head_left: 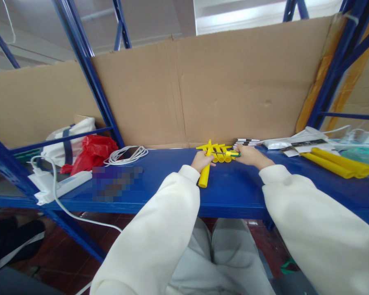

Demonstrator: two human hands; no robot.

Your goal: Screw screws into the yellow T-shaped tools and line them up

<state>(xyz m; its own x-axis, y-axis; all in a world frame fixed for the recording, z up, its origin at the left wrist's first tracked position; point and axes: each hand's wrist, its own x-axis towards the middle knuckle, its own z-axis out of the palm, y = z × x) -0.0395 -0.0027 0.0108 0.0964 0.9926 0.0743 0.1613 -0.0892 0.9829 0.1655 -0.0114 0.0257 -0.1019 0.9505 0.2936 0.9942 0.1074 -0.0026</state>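
Note:
My left hand is closed around a yellow plastic tube with a narrower, pointed upper end, held tilted over the blue shelf. My right hand grips a screwdriver with a yellow and green handle. Its thin shaft points left toward the upper part of the tube; whether the tip touches is too small to tell. Just behind, several more yellow tubes lie side by side on the shelf, partly covered by the screwdriver and my hands.
Several longer yellow tubes lie at the right, near white packets. Small striped black-and-white items sit behind my right hand. Leftward are a coiled white cable, a red bag and a power strip. A cardboard panel closes the back.

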